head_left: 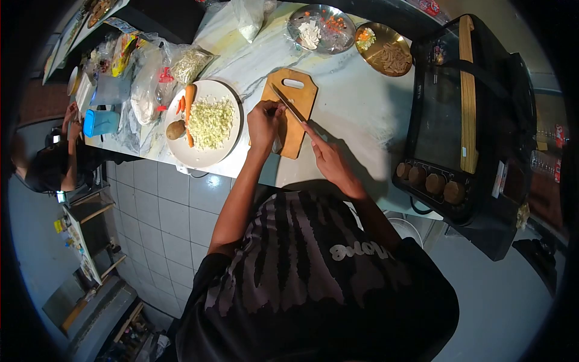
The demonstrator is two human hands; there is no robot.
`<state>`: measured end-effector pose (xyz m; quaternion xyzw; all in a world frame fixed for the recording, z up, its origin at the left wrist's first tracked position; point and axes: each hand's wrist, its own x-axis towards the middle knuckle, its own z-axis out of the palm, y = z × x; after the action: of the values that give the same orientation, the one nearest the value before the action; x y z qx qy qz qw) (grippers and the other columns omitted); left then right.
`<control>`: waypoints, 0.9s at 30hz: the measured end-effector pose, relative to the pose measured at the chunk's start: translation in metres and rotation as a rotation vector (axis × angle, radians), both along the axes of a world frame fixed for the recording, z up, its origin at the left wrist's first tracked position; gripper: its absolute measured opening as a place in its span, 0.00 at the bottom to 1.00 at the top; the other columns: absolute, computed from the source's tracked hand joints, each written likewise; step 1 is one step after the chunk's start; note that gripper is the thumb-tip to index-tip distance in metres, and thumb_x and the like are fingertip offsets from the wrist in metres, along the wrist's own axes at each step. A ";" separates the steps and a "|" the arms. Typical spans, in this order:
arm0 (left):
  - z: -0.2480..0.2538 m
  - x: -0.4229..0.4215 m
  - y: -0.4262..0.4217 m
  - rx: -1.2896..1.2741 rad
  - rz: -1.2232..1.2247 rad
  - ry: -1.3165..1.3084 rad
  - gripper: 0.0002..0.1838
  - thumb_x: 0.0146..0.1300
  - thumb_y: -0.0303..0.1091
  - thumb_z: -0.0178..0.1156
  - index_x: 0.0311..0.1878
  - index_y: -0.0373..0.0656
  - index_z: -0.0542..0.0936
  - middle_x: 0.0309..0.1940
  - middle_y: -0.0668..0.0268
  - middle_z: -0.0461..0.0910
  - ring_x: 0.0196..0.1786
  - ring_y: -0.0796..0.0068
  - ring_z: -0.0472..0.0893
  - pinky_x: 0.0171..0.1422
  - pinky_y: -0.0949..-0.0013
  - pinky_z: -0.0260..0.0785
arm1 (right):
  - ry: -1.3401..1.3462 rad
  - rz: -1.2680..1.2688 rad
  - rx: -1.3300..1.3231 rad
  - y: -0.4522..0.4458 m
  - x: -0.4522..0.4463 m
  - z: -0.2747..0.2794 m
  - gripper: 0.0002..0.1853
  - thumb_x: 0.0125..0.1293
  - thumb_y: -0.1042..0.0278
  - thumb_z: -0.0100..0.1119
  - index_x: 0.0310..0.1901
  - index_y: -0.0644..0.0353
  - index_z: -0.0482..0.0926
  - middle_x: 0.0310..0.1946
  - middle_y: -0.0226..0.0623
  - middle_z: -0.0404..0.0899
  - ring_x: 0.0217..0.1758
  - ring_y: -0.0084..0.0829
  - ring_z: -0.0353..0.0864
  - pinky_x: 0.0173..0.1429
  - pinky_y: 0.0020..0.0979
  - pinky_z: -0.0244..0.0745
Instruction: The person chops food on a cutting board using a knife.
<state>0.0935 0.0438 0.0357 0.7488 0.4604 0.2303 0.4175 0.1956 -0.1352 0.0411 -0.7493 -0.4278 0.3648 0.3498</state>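
My right hand point(329, 158) is closed around the handle of a knife point(287, 102), whose blade points up and left across a wooden cutting board point(306, 99). Over the board's left side, my left hand point(264, 128) has its fingers pinched together close to the blade. Whatever those fingers hold is too small and hidden to name. Something pale lies partly under that hand. Left of the board stands a white plate point(199, 160) with finely chopped pale green pieces point(211, 123), a carrot point(190, 99), red chillies point(181, 105) and a brown, roundish potato-like item point(175, 130).
Two metal plates, one with white slices point(309, 35), the other with brown strips point(395, 58), stand at the back. A black toaster oven point(446, 114) is at right. Plastic bags point(146, 90) and a blue-lidded container point(101, 122) sit left, near another person point(51, 160).
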 end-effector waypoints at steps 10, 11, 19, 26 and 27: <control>-0.002 -0.002 0.004 0.037 0.001 0.082 0.11 0.61 0.35 0.72 0.42 0.39 0.89 0.37 0.57 0.88 0.38 0.58 0.88 0.44 0.64 0.77 | -0.254 0.092 -0.065 0.000 0.013 0.000 0.35 0.74 0.73 0.51 0.79 0.32 0.57 0.29 0.57 0.78 0.32 0.58 0.81 0.37 0.52 0.74; 0.000 -0.002 0.003 0.044 0.000 0.079 0.11 0.61 0.35 0.72 0.42 0.39 0.89 0.37 0.57 0.88 0.38 0.58 0.88 0.44 0.64 0.77 | -0.370 0.086 0.030 -0.002 0.014 -0.011 0.36 0.74 0.73 0.52 0.79 0.32 0.58 0.27 0.56 0.77 0.31 0.57 0.81 0.35 0.52 0.73; 0.000 -0.006 -0.003 0.306 -0.177 0.029 0.09 0.63 0.29 0.67 0.45 0.36 0.88 0.37 0.52 0.84 0.40 0.50 0.85 0.48 0.57 0.76 | -0.162 0.002 0.086 0.000 0.009 -0.005 0.34 0.75 0.73 0.50 0.79 0.32 0.58 0.26 0.56 0.76 0.30 0.58 0.80 0.36 0.53 0.71; 0.003 -0.004 -0.002 0.054 -0.016 0.038 0.09 0.61 0.30 0.71 0.43 0.36 0.88 0.37 0.52 0.86 0.36 0.55 0.86 0.44 0.62 0.76 | -0.096 0.031 0.012 0.001 0.002 0.008 0.33 0.76 0.72 0.48 0.79 0.32 0.58 0.27 0.59 0.76 0.31 0.60 0.79 0.37 0.51 0.72; 0.002 -0.004 -0.002 0.052 -0.005 0.036 0.09 0.61 0.30 0.72 0.42 0.36 0.88 0.37 0.52 0.86 0.36 0.56 0.86 0.44 0.63 0.76 | -0.095 0.032 0.011 0.001 0.002 0.007 0.33 0.76 0.72 0.48 0.79 0.32 0.58 0.27 0.59 0.76 0.31 0.60 0.79 0.37 0.51 0.72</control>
<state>0.0898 0.0414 0.0375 0.7645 0.4597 0.2275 0.3904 0.1976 -0.1342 0.0484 -0.7570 -0.4580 0.3319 0.3272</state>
